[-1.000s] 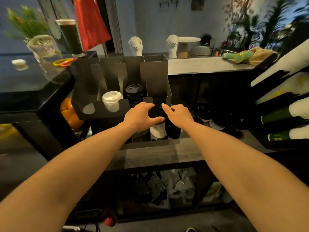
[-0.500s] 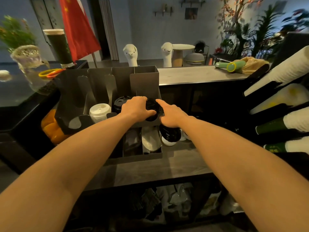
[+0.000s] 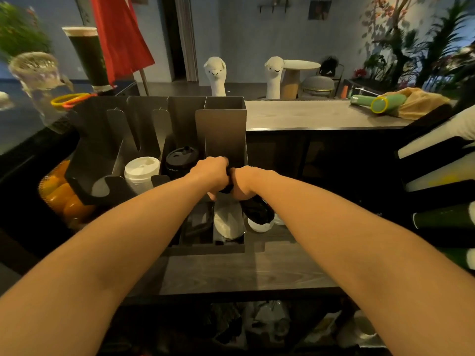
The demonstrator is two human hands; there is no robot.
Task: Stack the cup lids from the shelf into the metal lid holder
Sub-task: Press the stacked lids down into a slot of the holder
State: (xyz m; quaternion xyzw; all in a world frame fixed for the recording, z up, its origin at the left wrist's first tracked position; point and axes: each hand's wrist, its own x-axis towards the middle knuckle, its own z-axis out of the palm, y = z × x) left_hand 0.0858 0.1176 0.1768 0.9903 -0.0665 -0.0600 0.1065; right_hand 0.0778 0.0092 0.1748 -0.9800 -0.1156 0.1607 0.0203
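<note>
The grey metal lid holder [image 3: 223, 129] stands at the middle left, split into several upright slots. One slot holds a stack of white lids [image 3: 140, 171], the slot beside it a stack of black lids [image 3: 181, 158]. My left hand [image 3: 212, 173] and my right hand [image 3: 244, 182] are pressed together at the mouth of the rightmost slot, both closed on a black lid stack [image 3: 227, 187] that is mostly hidden between them. Below the hands, a sleeve of black lids [image 3: 258, 211] and a white sleeve [image 3: 227, 222] lie on the shelf [image 3: 231, 273].
A net of oranges [image 3: 57, 196] sits left of the holder. Sleeved cup stacks [image 3: 437, 181] jut in from the right. A grey counter [image 3: 308, 115] behind carries a green bottle [image 3: 383, 104]. Glasses stand on the dark top at the left.
Both hands have carried the black lids up from the shelf to the holder's rightmost slot and drawn closer together. My view has shifted slightly.
</note>
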